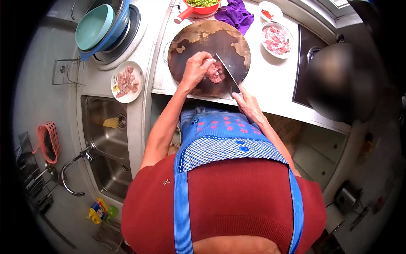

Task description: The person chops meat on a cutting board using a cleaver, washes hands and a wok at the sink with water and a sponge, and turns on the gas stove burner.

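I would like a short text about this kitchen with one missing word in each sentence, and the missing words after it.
The right hand holds a ____.
The left hand is beside the minced ____ on the round board.
The crumpled cloth is ____ in colour.
The plate near the sink is on the person's ____ side.

Missing words: knife; meat; purple; left

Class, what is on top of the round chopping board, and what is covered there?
Chopped meat lies on the board, between the left hand and the knife in the right hand. The surface beneath the meat cannot be seen.
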A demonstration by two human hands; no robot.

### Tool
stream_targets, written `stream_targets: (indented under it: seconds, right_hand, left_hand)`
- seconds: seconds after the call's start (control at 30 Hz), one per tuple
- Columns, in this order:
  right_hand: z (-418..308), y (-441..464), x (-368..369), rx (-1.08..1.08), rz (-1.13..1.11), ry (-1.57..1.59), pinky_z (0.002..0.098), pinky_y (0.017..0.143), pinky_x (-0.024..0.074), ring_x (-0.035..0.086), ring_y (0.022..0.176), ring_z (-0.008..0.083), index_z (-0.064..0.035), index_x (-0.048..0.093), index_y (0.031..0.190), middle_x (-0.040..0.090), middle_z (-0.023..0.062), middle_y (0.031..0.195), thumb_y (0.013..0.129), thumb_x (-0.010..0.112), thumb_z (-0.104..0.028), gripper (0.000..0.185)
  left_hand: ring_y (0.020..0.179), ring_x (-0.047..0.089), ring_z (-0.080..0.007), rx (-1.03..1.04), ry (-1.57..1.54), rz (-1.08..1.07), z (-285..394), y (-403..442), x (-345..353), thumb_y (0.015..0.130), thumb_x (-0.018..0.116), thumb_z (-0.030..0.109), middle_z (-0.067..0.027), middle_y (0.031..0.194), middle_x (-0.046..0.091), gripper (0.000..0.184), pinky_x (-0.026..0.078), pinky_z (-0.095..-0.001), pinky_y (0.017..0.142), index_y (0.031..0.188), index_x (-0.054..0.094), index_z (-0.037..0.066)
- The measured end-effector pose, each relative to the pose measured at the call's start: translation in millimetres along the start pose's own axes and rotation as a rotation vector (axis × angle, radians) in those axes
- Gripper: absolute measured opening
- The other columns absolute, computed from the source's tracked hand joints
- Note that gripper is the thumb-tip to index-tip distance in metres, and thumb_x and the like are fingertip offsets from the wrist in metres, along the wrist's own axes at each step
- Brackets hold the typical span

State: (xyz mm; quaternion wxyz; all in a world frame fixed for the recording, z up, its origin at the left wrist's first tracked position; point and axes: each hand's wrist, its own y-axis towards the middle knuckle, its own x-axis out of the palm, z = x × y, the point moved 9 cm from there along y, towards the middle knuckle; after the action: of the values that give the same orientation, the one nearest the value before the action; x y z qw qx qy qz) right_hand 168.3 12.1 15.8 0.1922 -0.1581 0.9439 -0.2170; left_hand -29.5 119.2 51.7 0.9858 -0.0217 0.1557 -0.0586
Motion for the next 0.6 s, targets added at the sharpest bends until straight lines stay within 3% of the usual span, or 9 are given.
stream_targets:
  seconds: [0.03,0.13,0.2,0.27,0.4,0.47,0.5,0.53,0.6]
  right_hand:
    - [-0.2,2.2,-1.2,0.001,0.004,0.007,0.0259,0.044,0.0381,0.047,0.046,0.0091,-0.0049,0.054,0.11,0.048,0.0007,0.056,0.093,0.052,-0.032,0.033]
    - [0.9,4.7,-0.1,0.061,-0.032,0.217,0.0266,0.044,0.0391,0.048,0.046,0.0098,-0.0038,0.054,0.107,0.048,0.0016,0.055,0.093,0.052,-0.034,0.034]
    - [-2.9,2.9,-12.4,0.037,0.038,0.189,0.0269,0.043,0.0395,0.049,0.046,0.0098,-0.0025,0.053,0.103,0.047,0.0023,0.054,0.092,0.052,-0.036,0.035]
    - [-3.2,-0.8,-17.8,0.019,0.068,0.168,0.0265,0.043,0.0392,0.048,0.045,0.0095,-0.0012,0.052,0.1,0.046,0.002,0.053,0.092,0.052,-0.036,0.036]
    - [-15.6,-7.4,-20.4,0.024,-0.001,0.113,0.0282,0.044,0.0398,0.049,0.047,0.0098,-0.0022,0.052,0.104,0.047,0.0025,0.054,0.092,0.053,-0.036,0.035]
    - [-14.5,-0.2,-7.0,-0.029,-0.094,0.001,0.0335,0.048,0.0425,0.055,0.05,0.0185,-0.0025,0.052,0.107,0.051,0.0081,0.055,0.091,0.053,-0.035,0.036]
    - [-16.1,4.7,-5.3,-0.118,-0.053,-0.152,0.039,0.052,0.0439,0.058,0.054,0.0302,-0.0019,0.05,0.106,0.055,0.0156,0.06,0.091,0.054,-0.033,0.035]
    - [-10.6,9.1,-2.8,-0.119,-0.053,-0.152,0.039,0.052,0.0439,0.058,0.054,0.0302,-0.0019,0.05,0.106,0.055,0.0156,0.06,0.091,0.054,-0.033,0.035]
    - [-23.5,12.9,-5.3,-0.337,0.072,-0.364,0.0428,0.054,0.0438,0.058,0.057,0.0394,-0.0018,0.049,0.103,0.057,0.0223,0.067,0.091,0.053,-0.032,0.033]
  left_hand:
    - [0.071,0.059,-0.0135,0.087,-0.035,0.047,13.3,-0.1,-6.4,0.084,0.058,0.009,-0.0087,0.082,0.058,0.011,0.048,-0.0269,0.065,0.089,0.06,-0.001]
    - [0.076,0.059,-0.0101,0.125,-0.189,0.068,33.0,-10.3,-7.3,0.085,0.056,0.004,-0.004,0.088,0.057,0.01,0.05,-0.0255,0.068,0.094,0.06,0.0]
    - [0.079,0.061,-0.0147,0.012,-0.309,0.049,1.0,-13.3,8.2,0.082,0.058,0.001,-0.0064,0.087,0.057,0.015,0.05,-0.0267,0.071,0.096,0.06,0.001]
    - [0.083,0.061,-0.0223,0.293,0.466,0.15,-22.9,-17.6,10.2,0.079,0.06,0.002,-0.0113,0.088,0.058,0.02,0.05,-0.0307,0.076,0.098,0.059,0.002]
    - [0.081,0.06,-0.0249,0.155,0.564,0.202,-38.3,-26.7,6.8,0.077,0.062,0.01,-0.0128,0.085,0.058,0.017,0.049,-0.0331,0.071,0.092,0.058,0.001]
    - [0.078,0.061,-0.0231,0.156,0.589,0.219,-41.3,-25.0,2.0,0.077,0.063,0.012,-0.0119,0.081,0.058,0.017,0.049,-0.0323,0.068,0.088,0.058,0.0]
    - [0.072,0.061,-0.0203,0.099,0.489,0.156,-43.5,-21.0,1.4,0.076,0.063,0.011,-0.0102,0.076,0.058,0.015,0.049,-0.0313,0.064,0.085,0.057,0.0]
    - [0.066,0.06,-0.0175,0.043,0.387,0.093,-45.1,-17.8,3.5,0.076,0.063,0.011,-0.0085,0.071,0.058,0.014,0.048,-0.0304,0.061,0.081,0.056,0.0]
    - [0.065,0.062,-0.0106,-0.264,-0.064,-0.024,-65.1,-14.7,5.5,0.074,0.067,0.007,-0.0081,0.072,0.065,0.012,0.05,-0.0243,0.056,0.076,0.056,0.001]
